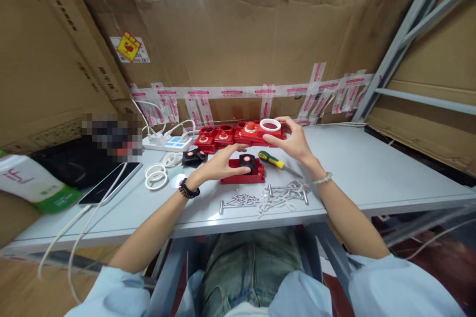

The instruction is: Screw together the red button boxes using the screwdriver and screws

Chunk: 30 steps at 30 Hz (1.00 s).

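Note:
My left hand [220, 163] is open, thumb and fingers spread around a black block with a red-and-white round top [247, 161]. That block sits in a red housing base [243, 178] on the table. I cannot tell whether the thumb touches it. My right hand [297, 141] is closed on the right end of a red cover [253, 133], which has a red knob at its left. A white ring [270, 125] rests over that cover's right end, between my thumb and fingers. A green-and-yellow screwdriver [271, 159] lies below my right hand.
More red covers [206, 139] line the back. Several screws [241, 199] and corded metal rods [284, 193] lie in front. White rings [156, 177], black parts [194, 157], a power strip [169, 143] and a phone [111, 183] are left. Cardboard [230, 34] walls the back.

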Motion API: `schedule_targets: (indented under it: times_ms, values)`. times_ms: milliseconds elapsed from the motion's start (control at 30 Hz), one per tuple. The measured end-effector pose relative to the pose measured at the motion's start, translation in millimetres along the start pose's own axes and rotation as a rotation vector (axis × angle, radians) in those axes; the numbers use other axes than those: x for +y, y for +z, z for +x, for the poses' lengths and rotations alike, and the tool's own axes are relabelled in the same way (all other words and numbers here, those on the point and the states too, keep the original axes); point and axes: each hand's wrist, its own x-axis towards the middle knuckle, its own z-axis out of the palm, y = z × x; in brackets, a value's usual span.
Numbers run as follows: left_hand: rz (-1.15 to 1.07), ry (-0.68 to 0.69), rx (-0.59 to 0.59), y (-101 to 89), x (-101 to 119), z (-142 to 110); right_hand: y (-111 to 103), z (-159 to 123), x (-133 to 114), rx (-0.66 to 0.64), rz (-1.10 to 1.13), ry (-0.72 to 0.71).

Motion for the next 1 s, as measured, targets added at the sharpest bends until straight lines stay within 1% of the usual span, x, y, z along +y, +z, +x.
schedule_targets:
  times_ms: [133, 467, 600, 700, 767, 833, 900, 1000]
  values:
    - [0.079, 0.054, 0.047, 4.9, -1.1, 2.7, 0.3, -0.1, -0.4, 0.003, -0.008, 0.001]
    - [0.098, 0.064, 0.046, 6.0, -4.3, 2.4, 0.0, -0.7, -1.7, -0.009, -0.01, 0.0]
    - [0.113, 0.045, 0.049, 1.4, 0.3, 1.9, -0.3, -0.7, -1.1, -0.014, -0.008, 0.003]
    - [0.139, 0.023, 0.096, -7.7, 2.4, -1.7, -0.7, -0.9, -1.4, -0.01, -0.016, 0.005]
    - [0.179, 0.002, 0.143, -16.7, -0.7, -9.6, -0.7, -1.2, -2.4, -0.007, -0.017, 0.007]
    - [0.246, -0.029, 0.186, -27.8, -8.7, -24.3, -0.6, -1.6, -3.9, -0.009, -0.008, 0.011]
    - [0.325, -0.075, 0.201, -40.3, -20.5, -45.5, -0.4, -1.8, -5.3, -0.006, -0.002, 0.016]
    - [0.404, -0.18, 0.168, -58.4, -39.5, -83.0, -0.1, -1.6, -6.2, 0.003, -0.007, 0.034]
